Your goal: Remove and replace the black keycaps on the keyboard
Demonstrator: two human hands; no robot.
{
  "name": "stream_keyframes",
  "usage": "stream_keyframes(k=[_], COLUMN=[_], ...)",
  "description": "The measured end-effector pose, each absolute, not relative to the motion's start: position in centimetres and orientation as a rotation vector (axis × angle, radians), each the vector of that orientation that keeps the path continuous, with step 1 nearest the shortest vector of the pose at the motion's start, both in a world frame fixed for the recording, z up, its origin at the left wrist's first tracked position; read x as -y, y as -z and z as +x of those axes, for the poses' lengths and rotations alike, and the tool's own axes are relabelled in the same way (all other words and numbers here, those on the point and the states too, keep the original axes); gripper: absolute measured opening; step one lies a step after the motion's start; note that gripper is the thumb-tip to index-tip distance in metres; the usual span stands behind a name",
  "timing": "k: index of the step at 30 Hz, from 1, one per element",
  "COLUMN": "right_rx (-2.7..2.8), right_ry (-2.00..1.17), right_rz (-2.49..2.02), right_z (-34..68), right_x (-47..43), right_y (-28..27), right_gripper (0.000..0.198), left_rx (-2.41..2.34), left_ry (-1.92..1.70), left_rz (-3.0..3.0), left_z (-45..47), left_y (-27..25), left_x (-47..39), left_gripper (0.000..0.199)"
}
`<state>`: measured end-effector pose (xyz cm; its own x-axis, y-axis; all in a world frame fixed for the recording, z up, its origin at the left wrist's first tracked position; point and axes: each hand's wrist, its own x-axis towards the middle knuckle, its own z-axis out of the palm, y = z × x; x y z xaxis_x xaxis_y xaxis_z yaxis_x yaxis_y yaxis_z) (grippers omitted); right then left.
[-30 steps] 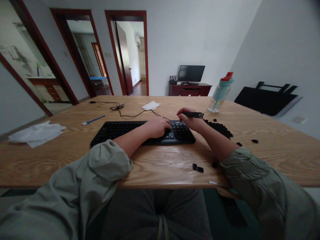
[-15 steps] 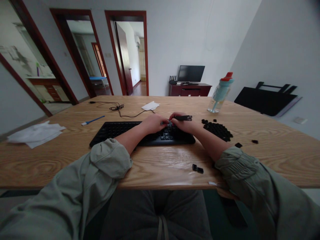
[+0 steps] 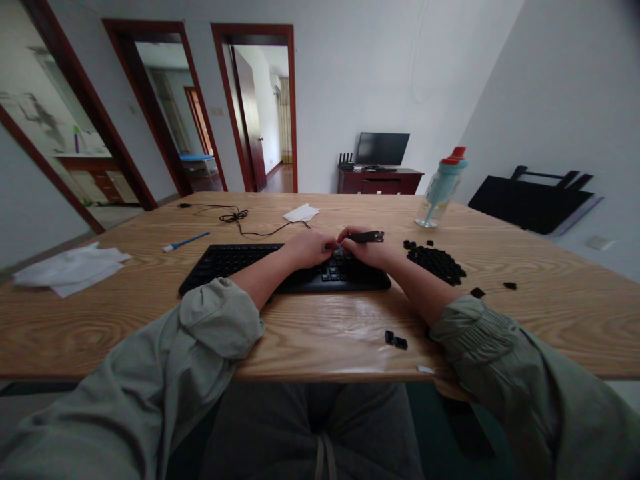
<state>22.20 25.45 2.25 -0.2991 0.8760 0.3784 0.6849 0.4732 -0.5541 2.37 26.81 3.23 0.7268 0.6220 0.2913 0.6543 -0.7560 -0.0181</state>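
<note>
Head view: keyboard [image 3: 280, 267], black, flat, low-profile, lying across the worktop [image 3: 310, 327] before you. Your left hand [image 3: 307, 247] rests on its right half, fingers curled together; your right hand [image 3: 367, 248] has fingers clamped on a slim black tool [image 3: 367, 236]. Loose black keycaps [image 3: 437, 260] heaped just right.

Water bottle [image 3: 443, 187], perhaps tissues [image 3: 70, 268].
</note>
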Motion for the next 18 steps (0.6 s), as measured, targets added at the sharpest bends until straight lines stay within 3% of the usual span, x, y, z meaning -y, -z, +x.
stream_keyframes(k=[18], right_rx=[2.062], right_ry=[-0.449], right_rz=[-1.407], right_z=[22.4], right_x=[-25.2], right_y=[-3.3], right_gripper=[0.015], left_rx=[1.047], left_ry=[0.405], left_rz=[-2.831], left_z=[3.0], left_y=[-3.4], left_x=[-26.9], left_gripper=[0.024])
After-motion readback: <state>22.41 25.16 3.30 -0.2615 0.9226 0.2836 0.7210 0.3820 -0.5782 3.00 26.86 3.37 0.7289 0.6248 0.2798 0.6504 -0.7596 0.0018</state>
